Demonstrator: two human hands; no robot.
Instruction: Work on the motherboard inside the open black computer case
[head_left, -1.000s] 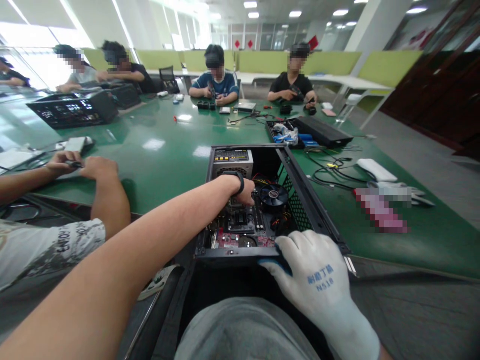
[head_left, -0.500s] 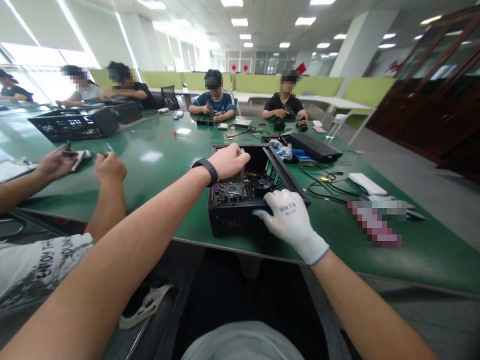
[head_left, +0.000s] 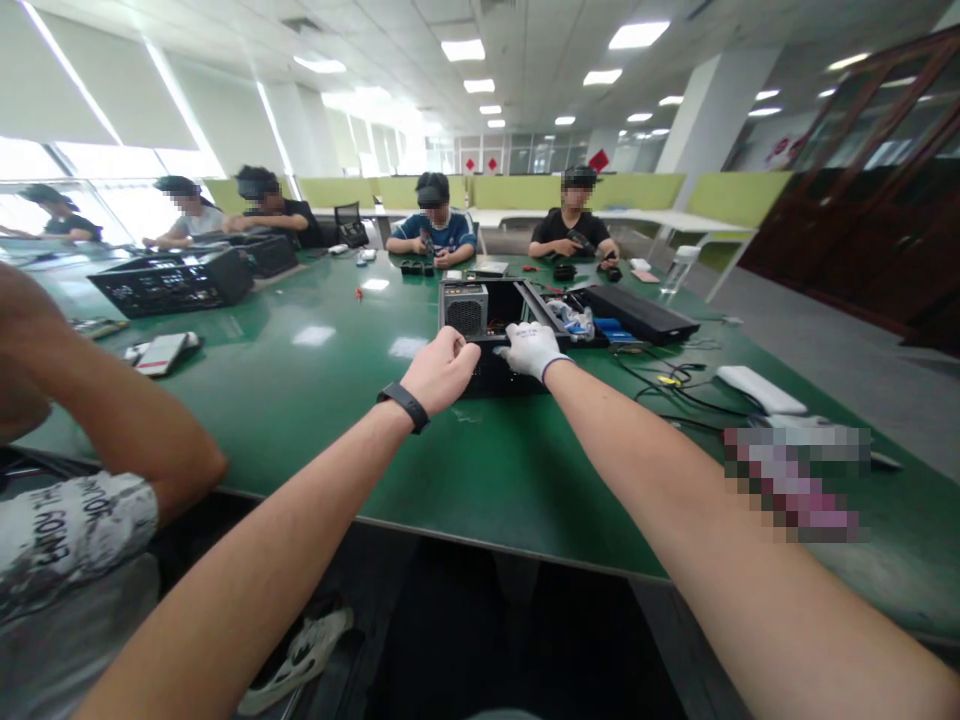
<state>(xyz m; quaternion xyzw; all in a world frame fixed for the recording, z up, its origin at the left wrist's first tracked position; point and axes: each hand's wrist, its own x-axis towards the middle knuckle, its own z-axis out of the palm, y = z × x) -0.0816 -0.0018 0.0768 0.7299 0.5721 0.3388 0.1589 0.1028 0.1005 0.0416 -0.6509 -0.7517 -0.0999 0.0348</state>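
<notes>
A black computer case lies with its open side up on the green table. Inside it, at the back left, a grey power supply with a round fan grille shows. My left hand, bare and with a black band at the wrist, has its fingers curled over the near left rim of the case. On the near rim, further right, my right hand in a white glove grips the edge. The near wall and both hands hide most of the case's inside.
Right of the case lie a black panel, crumpled blue and white packaging, black cables and a white box-like thing. A co-worker's arm is close on the left. More black cases stand at the far left.
The case has moved away from me, further back on the table. My left hand has come from above the inside to the near rim. The power supply now shows.
</notes>
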